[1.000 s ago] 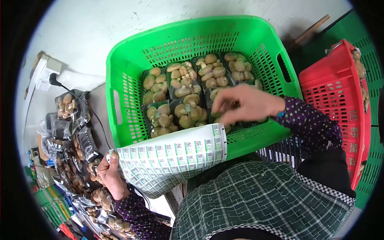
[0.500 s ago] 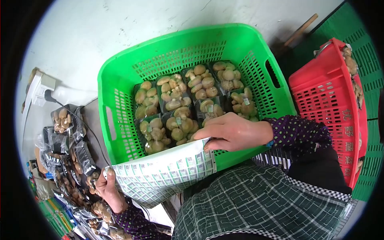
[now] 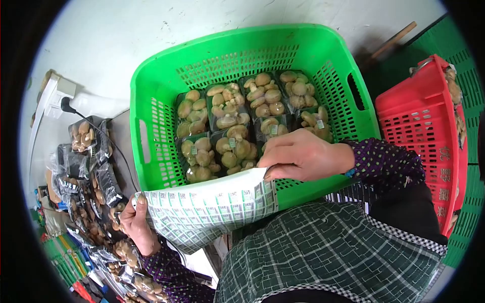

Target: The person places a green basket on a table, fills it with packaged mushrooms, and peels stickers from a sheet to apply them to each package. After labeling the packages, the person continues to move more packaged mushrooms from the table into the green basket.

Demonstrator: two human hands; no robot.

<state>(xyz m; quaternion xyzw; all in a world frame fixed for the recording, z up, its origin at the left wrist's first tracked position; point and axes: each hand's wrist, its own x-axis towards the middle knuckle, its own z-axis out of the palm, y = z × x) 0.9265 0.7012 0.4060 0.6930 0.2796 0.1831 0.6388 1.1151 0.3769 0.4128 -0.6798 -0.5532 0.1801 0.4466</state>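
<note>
A sheet of printed label stickers [image 3: 212, 206] stretches between my two hands, green and white, with its bare upper edge curling over. My left hand [image 3: 137, 222] pinches its left corner between thumb and fingers. My right hand [image 3: 305, 155] grips its upper right corner, above the near rim of the green basket [image 3: 146, 81]. Inside the basket, wrapped trays of mushrooms [image 3: 262, 96] lie side by side in rows. Small labels show on several of the nearer trays, such as the front-left tray [image 3: 198, 157]. My right hand hides part of the front row.
A red crate [image 3: 414, 116] with mushrooms stands at the right on green slatted flooring [image 3: 472, 81]. Many more wrapped mushroom packs [image 3: 93, 194] are piled at the left. A black power cable [image 3: 108, 136] runs from the wall past the basket. A wooden stick [image 3: 394, 40] leans at the back right.
Both hands keep their hold on the sheet, which has risen slightly with its top edge curled more. The basket and red crate sit a little further right in view.
</note>
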